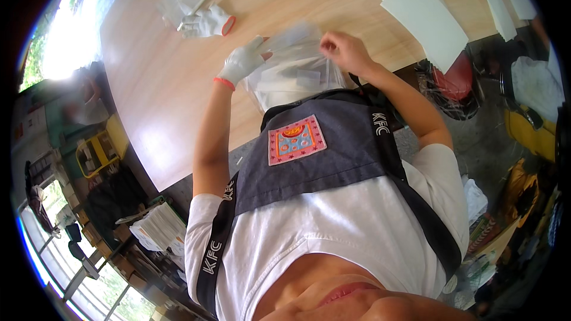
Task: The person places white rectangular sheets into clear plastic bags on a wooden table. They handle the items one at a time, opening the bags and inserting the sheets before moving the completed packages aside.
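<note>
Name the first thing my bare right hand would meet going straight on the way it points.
Probably the clear plastic just left of your right hand; they may already touch, since blur leaves the depth unclear.

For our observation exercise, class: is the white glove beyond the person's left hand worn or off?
Off: the white glove lies on the table, with no wrist or arm leading from its orange cuff.

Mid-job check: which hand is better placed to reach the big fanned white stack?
Right, probably: the bare right hand is nearer the white stack, which lies to its right. The gloved left hand is farther off, by the plastic bags.
</note>
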Demonstrator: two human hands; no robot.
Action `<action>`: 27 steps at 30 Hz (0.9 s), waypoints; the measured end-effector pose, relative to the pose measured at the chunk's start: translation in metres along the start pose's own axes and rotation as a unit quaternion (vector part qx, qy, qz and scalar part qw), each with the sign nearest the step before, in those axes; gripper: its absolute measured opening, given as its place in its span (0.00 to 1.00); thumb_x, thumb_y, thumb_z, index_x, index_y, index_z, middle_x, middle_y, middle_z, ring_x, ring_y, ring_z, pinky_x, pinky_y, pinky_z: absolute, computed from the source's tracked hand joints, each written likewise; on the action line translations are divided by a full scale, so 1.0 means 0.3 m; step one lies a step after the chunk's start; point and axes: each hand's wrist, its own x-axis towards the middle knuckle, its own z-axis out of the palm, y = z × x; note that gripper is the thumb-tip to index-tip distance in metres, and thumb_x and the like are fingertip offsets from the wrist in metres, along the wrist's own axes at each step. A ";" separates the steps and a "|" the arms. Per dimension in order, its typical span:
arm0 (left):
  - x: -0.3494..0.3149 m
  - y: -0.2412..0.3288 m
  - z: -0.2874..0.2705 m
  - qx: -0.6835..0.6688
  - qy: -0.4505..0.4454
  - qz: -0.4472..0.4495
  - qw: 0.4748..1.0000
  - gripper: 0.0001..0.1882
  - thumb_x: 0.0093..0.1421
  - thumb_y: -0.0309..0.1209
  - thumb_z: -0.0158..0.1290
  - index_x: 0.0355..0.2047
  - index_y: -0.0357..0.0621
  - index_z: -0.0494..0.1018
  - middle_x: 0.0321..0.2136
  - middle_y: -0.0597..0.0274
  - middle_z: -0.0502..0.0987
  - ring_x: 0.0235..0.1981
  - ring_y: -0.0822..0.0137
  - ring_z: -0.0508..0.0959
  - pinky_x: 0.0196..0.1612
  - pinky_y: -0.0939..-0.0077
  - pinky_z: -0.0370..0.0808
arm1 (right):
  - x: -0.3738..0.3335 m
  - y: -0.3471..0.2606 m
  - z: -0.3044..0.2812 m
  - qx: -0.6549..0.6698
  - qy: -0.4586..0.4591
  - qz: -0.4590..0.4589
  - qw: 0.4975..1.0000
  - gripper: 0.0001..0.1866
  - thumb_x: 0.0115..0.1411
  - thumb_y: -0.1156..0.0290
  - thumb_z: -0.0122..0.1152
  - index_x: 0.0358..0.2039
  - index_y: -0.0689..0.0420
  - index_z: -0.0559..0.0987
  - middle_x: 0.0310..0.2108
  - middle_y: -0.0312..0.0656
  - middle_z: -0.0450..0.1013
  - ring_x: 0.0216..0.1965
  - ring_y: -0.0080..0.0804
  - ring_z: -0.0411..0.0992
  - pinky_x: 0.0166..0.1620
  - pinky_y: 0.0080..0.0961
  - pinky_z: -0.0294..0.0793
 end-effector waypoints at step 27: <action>0.028 -0.281 -0.039 -0.605 -0.087 -0.083 0.787 0.31 0.63 0.51 0.42 0.57 0.38 0.61 0.52 0.55 0.68 0.52 0.62 0.70 0.54 0.65 0.69 | 0.068 -0.057 -0.020 0.188 -0.057 0.002 0.981 0.18 0.51 0.64 0.64 0.43 0.51 0.74 0.41 0.39 0.71 0.45 0.38 0.69 0.50 0.29 0.64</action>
